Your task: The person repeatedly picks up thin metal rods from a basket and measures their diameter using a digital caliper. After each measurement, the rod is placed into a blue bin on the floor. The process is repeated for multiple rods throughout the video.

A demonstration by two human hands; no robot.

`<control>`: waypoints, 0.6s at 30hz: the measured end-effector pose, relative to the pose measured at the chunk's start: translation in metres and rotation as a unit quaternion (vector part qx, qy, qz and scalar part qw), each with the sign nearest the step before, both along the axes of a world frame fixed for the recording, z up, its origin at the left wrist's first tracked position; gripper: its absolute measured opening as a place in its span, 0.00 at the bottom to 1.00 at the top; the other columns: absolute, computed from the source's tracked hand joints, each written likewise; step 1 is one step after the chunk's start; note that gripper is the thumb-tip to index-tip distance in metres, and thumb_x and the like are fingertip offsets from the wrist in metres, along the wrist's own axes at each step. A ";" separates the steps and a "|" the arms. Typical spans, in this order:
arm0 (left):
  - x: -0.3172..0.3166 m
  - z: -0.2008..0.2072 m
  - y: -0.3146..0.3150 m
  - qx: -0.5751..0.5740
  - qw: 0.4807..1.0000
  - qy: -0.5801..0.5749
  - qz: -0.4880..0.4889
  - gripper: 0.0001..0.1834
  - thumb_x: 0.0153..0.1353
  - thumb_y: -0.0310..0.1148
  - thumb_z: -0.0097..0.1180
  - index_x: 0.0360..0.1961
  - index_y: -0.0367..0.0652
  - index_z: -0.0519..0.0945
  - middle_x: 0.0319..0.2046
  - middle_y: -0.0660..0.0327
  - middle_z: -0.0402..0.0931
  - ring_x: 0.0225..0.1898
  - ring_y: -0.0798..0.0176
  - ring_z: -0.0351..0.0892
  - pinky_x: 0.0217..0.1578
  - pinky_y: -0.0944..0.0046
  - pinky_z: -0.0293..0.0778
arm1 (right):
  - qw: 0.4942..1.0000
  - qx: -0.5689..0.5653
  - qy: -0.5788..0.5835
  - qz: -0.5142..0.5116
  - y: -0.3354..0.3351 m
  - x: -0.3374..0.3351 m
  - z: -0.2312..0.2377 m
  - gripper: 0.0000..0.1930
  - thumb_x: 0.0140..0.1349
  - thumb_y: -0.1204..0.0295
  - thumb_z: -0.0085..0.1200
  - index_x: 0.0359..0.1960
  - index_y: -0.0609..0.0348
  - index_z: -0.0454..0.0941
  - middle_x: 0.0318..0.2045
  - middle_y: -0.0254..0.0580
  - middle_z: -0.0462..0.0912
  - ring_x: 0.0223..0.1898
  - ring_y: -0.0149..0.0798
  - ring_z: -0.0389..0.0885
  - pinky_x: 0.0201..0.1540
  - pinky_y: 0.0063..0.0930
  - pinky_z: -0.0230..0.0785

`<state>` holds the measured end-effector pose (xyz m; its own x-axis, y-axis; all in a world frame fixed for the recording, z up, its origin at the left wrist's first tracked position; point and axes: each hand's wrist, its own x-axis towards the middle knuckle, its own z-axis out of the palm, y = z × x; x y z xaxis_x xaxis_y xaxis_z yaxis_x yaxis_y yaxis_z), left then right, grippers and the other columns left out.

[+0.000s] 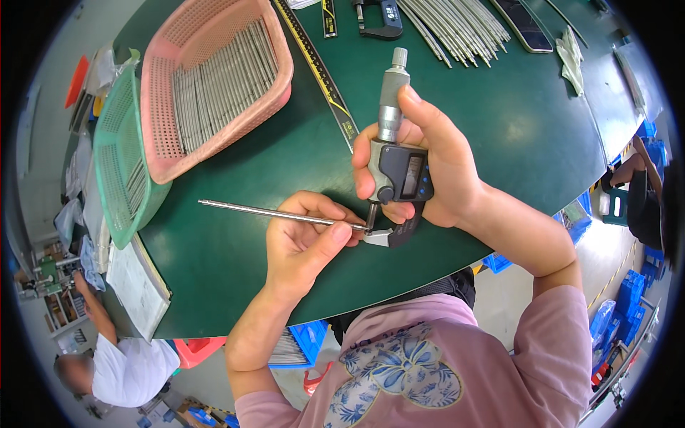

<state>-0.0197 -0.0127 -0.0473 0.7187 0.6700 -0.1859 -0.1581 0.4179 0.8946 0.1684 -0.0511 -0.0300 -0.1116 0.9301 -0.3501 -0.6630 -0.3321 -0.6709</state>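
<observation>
My left hand (pixel 308 239) pinches a thin steel rod (pixel 264 211) between thumb and fingers. The rod's right end sits in the jaw gap of a digital micrometer (pixel 403 175); whether both jaw faces touch it I cannot tell. My right hand (pixel 442 157) is wrapped round the micrometer's frame, its thumb lying on the grey thimble. The micrometer's display faces up, and its thimble points away from me. Several similar rods lie side by side in a pink basket (pixel 217 135) at the left, and more are spread out at the far edge, beyond the micrometer.
A green basket (pixel 118 164) with rods stands left of the pink one. A black-and-yellow ruler (pixel 321 68), a second micrometer (pixel 382 21), loose rods (pixel 457 28), a phone (pixel 524 25) and a white glove (pixel 570 60) lie farther back. Papers (pixel 135 285) rest at the left edge; other people sit on both sides.
</observation>
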 end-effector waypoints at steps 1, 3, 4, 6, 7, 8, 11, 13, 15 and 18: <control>0.000 0.000 0.000 0.000 1.000 0.006 0.001 0.08 0.53 0.21 0.54 0.33 0.37 0.68 0.30 0.53 0.76 0.32 0.66 0.77 0.34 0.69 0.74 | 1.000 0.001 0.008 0.004 0.000 0.000 0.000 0.35 0.55 0.38 0.31 0.27 0.63 0.72 0.19 0.43 0.75 0.09 0.31 0.64 0.14 0.21 0.57; -0.001 -0.001 0.000 0.001 1.000 0.018 0.005 0.08 0.53 0.22 0.55 0.33 0.37 0.69 0.30 0.53 0.76 0.32 0.66 0.77 0.34 0.69 0.74 | 1.000 0.012 0.010 0.005 0.000 0.000 -0.001 0.34 0.57 0.40 0.29 0.28 0.63 0.72 0.19 0.43 0.75 0.09 0.31 0.64 0.14 0.21 0.58; -0.002 -0.001 0.000 0.001 1.000 0.018 0.004 0.08 0.53 0.22 0.55 0.32 0.37 0.69 0.30 0.53 0.76 0.32 0.66 0.77 0.34 0.69 0.74 | 1.000 0.017 0.012 0.007 0.000 -0.001 -0.001 0.34 0.58 0.41 0.28 0.28 0.63 0.72 0.19 0.43 0.75 0.09 0.31 0.64 0.14 0.21 0.58; -0.002 -0.001 0.001 0.001 1.000 0.019 0.003 0.08 0.53 0.22 0.55 0.31 0.37 0.69 0.30 0.53 0.76 0.32 0.66 0.77 0.34 0.69 0.74 | 1.000 0.003 -0.001 -0.010 0.000 -0.003 0.000 0.34 0.59 0.42 0.24 0.30 0.64 0.72 0.19 0.45 0.74 0.08 0.31 0.63 0.11 0.20 0.58; -0.002 -0.001 0.001 0.003 1.000 0.023 0.005 0.09 0.52 0.24 0.56 0.31 0.38 0.68 0.30 0.53 0.75 0.31 0.65 0.77 0.33 0.68 0.75 | 1.000 -0.003 -0.008 -0.017 0.000 -0.004 0.000 0.35 0.60 0.42 0.22 0.31 0.64 0.72 0.19 0.46 0.74 0.08 0.32 0.63 0.10 0.20 0.58; -0.001 0.000 0.000 0.005 1.000 0.027 0.006 0.10 0.52 0.25 0.57 0.31 0.38 0.68 0.30 0.54 0.75 0.31 0.65 0.76 0.32 0.67 0.75 | 1.000 -0.006 0.000 -0.014 0.001 -0.004 0.000 0.35 0.60 0.42 0.21 0.31 0.64 0.72 0.19 0.46 0.74 0.08 0.32 0.63 0.10 0.20 0.58; -0.002 -0.001 0.003 -0.007 1.000 -0.002 -0.002 0.09 0.52 0.23 0.56 0.31 0.38 0.68 0.30 0.52 0.75 0.32 0.65 0.76 0.33 0.67 0.75 | 1.000 -0.014 0.025 -0.005 0.001 -0.002 -0.002 0.35 0.60 0.43 0.20 0.32 0.65 0.71 0.20 0.46 0.74 0.08 0.32 0.63 0.11 0.20 0.58; -0.002 -0.002 0.003 -0.014 1.000 -0.020 -0.008 0.08 0.52 0.21 0.55 0.31 0.37 0.68 0.31 0.51 0.76 0.33 0.65 0.77 0.35 0.67 0.75 | 0.999 -0.019 0.046 0.001 0.001 -0.001 -0.002 0.36 0.60 0.42 0.21 0.32 0.65 0.71 0.19 0.46 0.74 0.08 0.32 0.63 0.11 0.20 0.58; -0.003 -0.002 0.003 -0.014 1.000 -0.021 -0.010 0.08 0.52 0.20 0.54 0.31 0.38 0.68 0.31 0.50 0.76 0.33 0.64 0.77 0.35 0.67 0.74 | 0.999 -0.026 0.044 0.001 0.001 -0.001 -0.001 0.36 0.59 0.41 0.22 0.32 0.65 0.71 0.20 0.46 0.74 0.08 0.32 0.63 0.10 0.20 0.58; -0.003 -0.004 0.003 -0.005 0.999 -0.026 -0.017 0.09 0.52 0.18 0.54 0.32 0.37 0.67 0.32 0.49 0.76 0.34 0.64 0.77 0.36 0.66 0.74 | 0.999 -0.029 0.037 -0.003 0.001 -0.002 -0.001 0.37 0.58 0.39 0.23 0.31 0.65 0.72 0.20 0.46 0.74 0.08 0.32 0.63 0.10 0.19 0.57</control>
<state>-0.0230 -0.0094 -0.0509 0.7500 0.6433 -0.1537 -0.1906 0.4327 0.8812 0.1662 -0.0498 -0.0315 -0.1337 0.9091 -0.3946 -0.7125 -0.3649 -0.5993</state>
